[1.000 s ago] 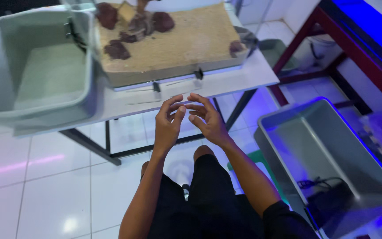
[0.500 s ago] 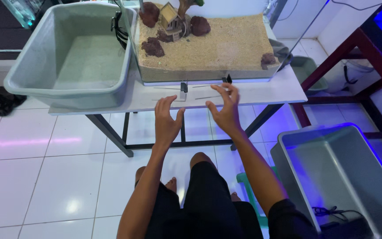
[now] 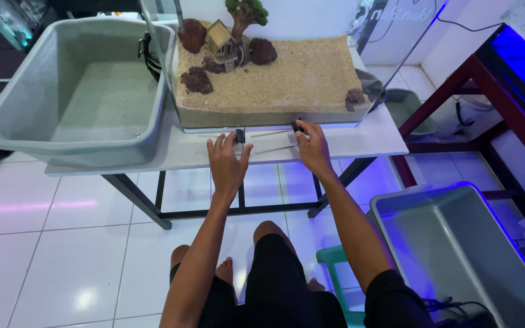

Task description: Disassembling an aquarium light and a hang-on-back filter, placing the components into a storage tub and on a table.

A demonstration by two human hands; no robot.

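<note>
Two long thin metal tweezers lay on the white table at 12 o'clock, before the sand-filled tank. Left hand hovered spread, gripping nothing; right hand touched their dark end, grasp unclear. Their tips were hard to see. Both hands had moved nearer since half a second earlier

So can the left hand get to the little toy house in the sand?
Probably not straight ahead: the left hand rests at the table edge, and the tank's clear front wall stands between it and the little house. It would likely have to go over the top.
</note>
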